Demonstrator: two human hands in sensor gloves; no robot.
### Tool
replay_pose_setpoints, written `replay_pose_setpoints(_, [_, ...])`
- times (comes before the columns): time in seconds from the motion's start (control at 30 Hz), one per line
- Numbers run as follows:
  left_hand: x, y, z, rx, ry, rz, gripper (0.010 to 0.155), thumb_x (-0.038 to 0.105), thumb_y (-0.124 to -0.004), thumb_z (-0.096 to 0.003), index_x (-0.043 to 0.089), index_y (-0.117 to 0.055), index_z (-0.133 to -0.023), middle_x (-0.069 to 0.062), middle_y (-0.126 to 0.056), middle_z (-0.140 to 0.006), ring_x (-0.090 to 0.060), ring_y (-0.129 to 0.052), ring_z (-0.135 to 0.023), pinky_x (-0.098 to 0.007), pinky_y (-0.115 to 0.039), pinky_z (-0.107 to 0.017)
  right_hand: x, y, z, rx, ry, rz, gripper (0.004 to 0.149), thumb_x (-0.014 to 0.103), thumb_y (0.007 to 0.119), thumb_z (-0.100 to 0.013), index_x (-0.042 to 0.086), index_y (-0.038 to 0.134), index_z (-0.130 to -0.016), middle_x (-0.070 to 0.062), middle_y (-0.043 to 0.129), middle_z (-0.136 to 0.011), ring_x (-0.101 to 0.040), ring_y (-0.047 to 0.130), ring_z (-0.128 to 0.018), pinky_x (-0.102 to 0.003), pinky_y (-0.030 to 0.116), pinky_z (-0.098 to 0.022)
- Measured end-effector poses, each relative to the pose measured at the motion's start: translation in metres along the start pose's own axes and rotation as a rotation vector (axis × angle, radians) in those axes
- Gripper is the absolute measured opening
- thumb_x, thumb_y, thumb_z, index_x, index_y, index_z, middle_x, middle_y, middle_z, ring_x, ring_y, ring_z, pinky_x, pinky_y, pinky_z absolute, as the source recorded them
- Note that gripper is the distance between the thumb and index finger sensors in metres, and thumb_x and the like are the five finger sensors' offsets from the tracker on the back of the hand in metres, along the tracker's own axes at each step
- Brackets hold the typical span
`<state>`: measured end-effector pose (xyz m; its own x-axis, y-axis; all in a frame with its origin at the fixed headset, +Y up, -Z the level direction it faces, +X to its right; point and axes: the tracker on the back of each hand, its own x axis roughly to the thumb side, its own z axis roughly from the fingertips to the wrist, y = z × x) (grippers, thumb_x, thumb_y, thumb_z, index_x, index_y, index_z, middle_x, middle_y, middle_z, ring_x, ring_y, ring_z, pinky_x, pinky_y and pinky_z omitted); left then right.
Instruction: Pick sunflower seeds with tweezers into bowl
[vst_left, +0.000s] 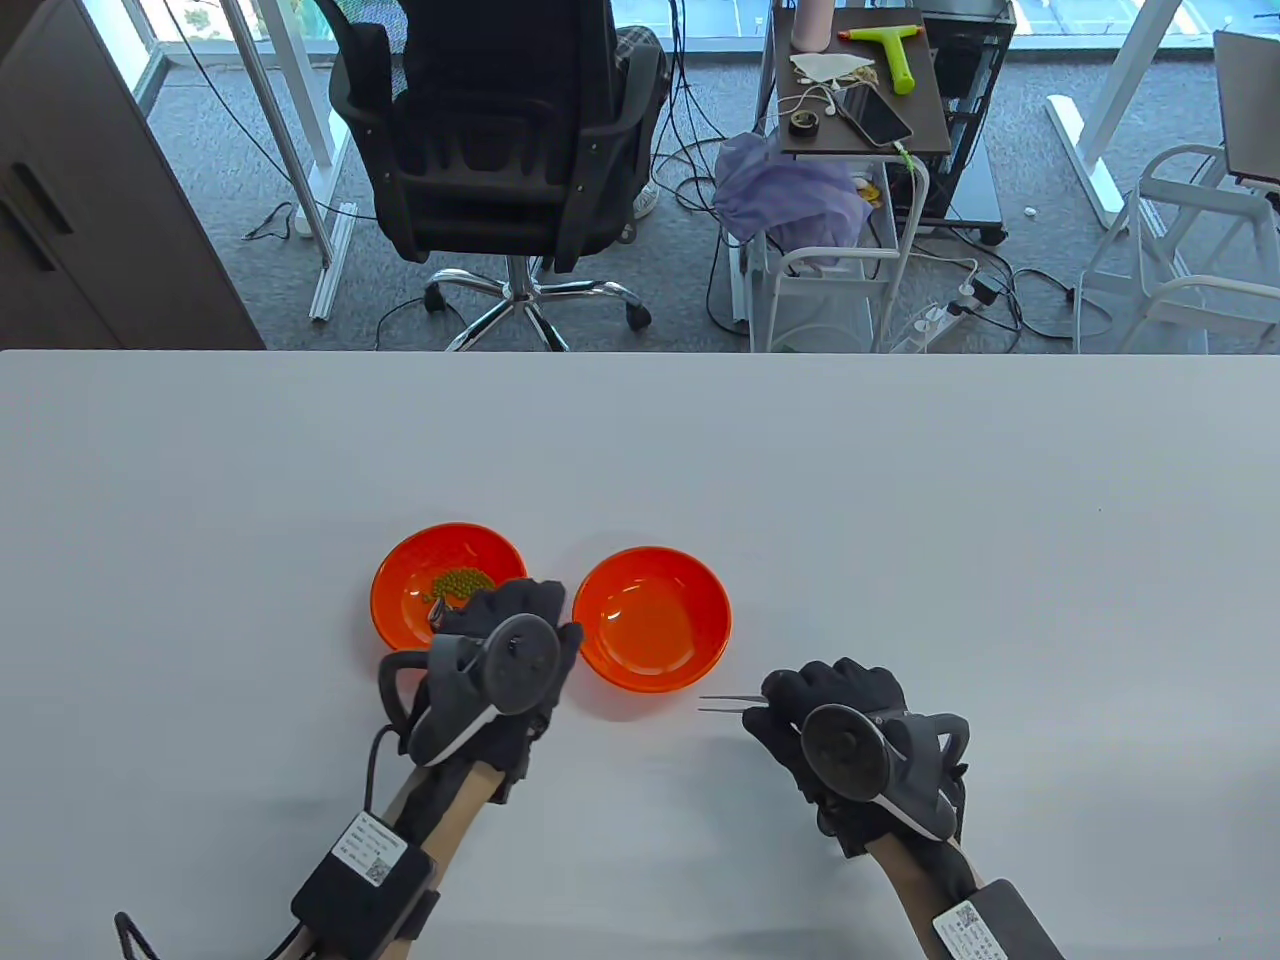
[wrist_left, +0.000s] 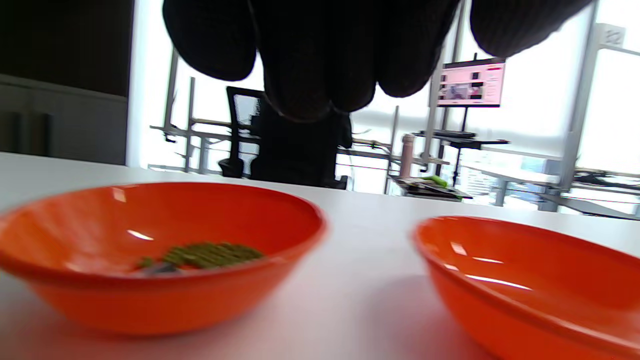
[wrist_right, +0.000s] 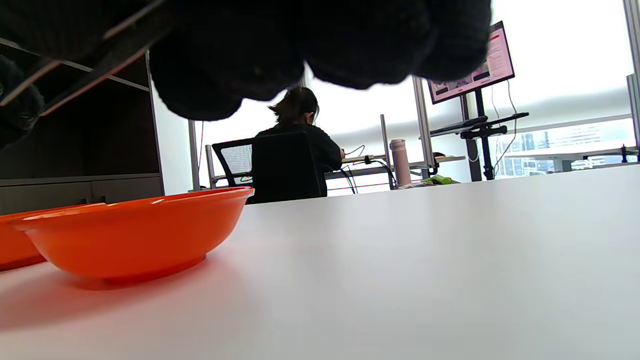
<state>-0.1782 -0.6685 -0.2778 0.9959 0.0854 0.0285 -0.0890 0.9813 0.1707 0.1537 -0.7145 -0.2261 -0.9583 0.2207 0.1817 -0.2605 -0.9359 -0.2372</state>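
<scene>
The left hand covers the near right rim of the left bowl — whether the fingers touch that rim is hidden. The little green heap inside is too small to tell seed from seed, and the left wrist view blurs it to a smear. The tweezers show only their two thin tips; the rest is buried in the right hand, so the grip can't be read. Right wrist view: the fingers are a dark mass cut off at the top edge, the tweezers are mere streaks, and the left bowl is sliced by the frame's left edge — its contents out of sight.
</scene>
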Motion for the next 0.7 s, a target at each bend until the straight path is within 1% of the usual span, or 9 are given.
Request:
replay_pose_setpoints(0.13, [-0.049,-0.005,-0.021,-0.05,0.197,-0.08,0.064,0.053,-0.077,-0.0457,0.025,-0.067,-0.103,-0.008,-0.074,-0.107,-0.033,-0.086,-0.094,-0.056,-0.073,-0.068,-0.01,0.002,-0.003,0.017,0.055,-0.002,0.049,0.064,0.075,-0.03,0.035,0.097,-0.062,0.01,0.096,-0.04,-0.012,0.093,-0.033,-0.037,0.083,-0.047])
replay_pose_setpoints(0.23, [-0.085,-0.018,-0.035,-0.175,0.352,-0.082,0.07,0.054,-0.077,-0.0459,0.026,-0.059,-0.107,-0.011,-0.069,-0.11,-0.035,-0.09,-0.09,-0.055,-0.074,-0.067,-0.015,0.003,-0.005,0.025,0.088,-0.003,0.049,0.065,0.075,-0.03,0.035,0.097,-0.062,0.01,0.096,-0.04,-0.012,0.093,-0.033,-0.037,0.083,-0.047])
replay_pose_setpoints(0.3, [-0.105,-0.032,-0.041,-0.291,0.438,-0.05,0.074,0.055,-0.077,-0.0461,0.026,-0.051,-0.109,-0.013,-0.069,-0.11,-0.035,-0.096,-0.082,-0.053,-0.079,-0.062,-0.018,0.003,-0.005,0.028,0.101,-0.005,0.049,0.065,0.075,-0.03,0.035,0.097,-0.062,0.01,0.096,-0.04,-0.012,0.093,-0.033,-0.038,0.083,-0.047])
replay_pose_setpoints(0.33, [-0.113,-0.04,-0.042,-0.347,0.47,-0.025,0.075,0.055,-0.077,-0.046,0.025,-0.051,-0.109,-0.013,-0.072,-0.108,-0.033,-0.1,-0.076,-0.052,-0.082,-0.059,-0.018,0.004,-0.005,0.034,0.107,-0.005,0.049,0.065,0.075,-0.03,0.035,0.097,-0.062,0.01,0.096,-0.04,-0.012,0.094,-0.033,-0.037,0.083,-0.047])
replay_pose_setpoints(0.4, [-0.124,-0.05,-0.043,-0.391,0.519,0.008,0.076,0.055,-0.078,-0.0456,0.023,-0.051,-0.109,-0.013,-0.082,-0.101,-0.029,-0.107,-0.064,-0.048,-0.087,-0.051,-0.019,0.004,-0.005,0.038,0.111,-0.004,0.049,0.065,0.075,-0.03,0.035,0.097,-0.062,0.01,0.096,-0.041,-0.012,0.094,-0.033,-0.037,0.083,-0.047])
replay_pose_setpoints(0.5, [-0.136,-0.066,-0.043,-0.468,0.574,0.104,0.074,0.056,-0.079,-0.0449,0.019,-0.058,-0.106,-0.009,-0.098,-0.082,-0.021,-0.112,-0.049,-0.042,-0.092,-0.041,-0.02,0.005,-0.006,0.05,0.118,-0.003,0.049,0.065,0.075,-0.03,0.035,0.097,-0.063,0.01,0.096,-0.041,-0.012,0.094,-0.033,-0.037,0.083,-0.048])
replay_pose_setpoints(0.57, [-0.141,-0.075,-0.042,-0.484,0.615,0.211,0.07,0.055,-0.08,-0.0447,0.016,-0.066,-0.102,-0.006,-0.104,-0.068,-0.016,-0.113,-0.038,-0.039,-0.094,-0.033,-0.021,0.006,-0.006,0.059,0.122,-0.003,0.049,0.065,0.076,-0.03,0.035,0.097,-0.063,0.01,0.096,-0.041,-0.012,0.094,-0.033,-0.038,0.083,-0.048])
replay_pose_setpoints(0.67, [-0.146,-0.083,-0.039,-0.475,0.657,0.336,0.063,0.05,-0.081,-0.0449,0.015,-0.074,-0.097,-0.003,-0.107,-0.057,-0.012,-0.113,-0.029,-0.036,-0.095,-0.029,-0.021,0.005,-0.006,0.063,0.126,-0.002,0.049,0.065,0.075,-0.03,0.035,0.097,-0.063,0.01,0.096,-0.041,-0.012,0.094,-0.034,-0.037,0.083,-0.048])
replay_pose_setpoints(0.7, [-0.146,-0.087,-0.036,-0.478,0.689,0.418,0.061,0.047,-0.082,-0.0453,0.015,-0.074,-0.096,-0.002,-0.108,-0.054,-0.011,-0.113,-0.026,-0.035,-0.095,-0.027,-0.021,0.005,-0.006,0.064,0.126,-0.003,0.049,0.065,0.075,-0.03,0.035,0.097,-0.063,0.01,0.096,-0.041,-0.012,0.094,-0.034,-0.038,0.083,-0.048])
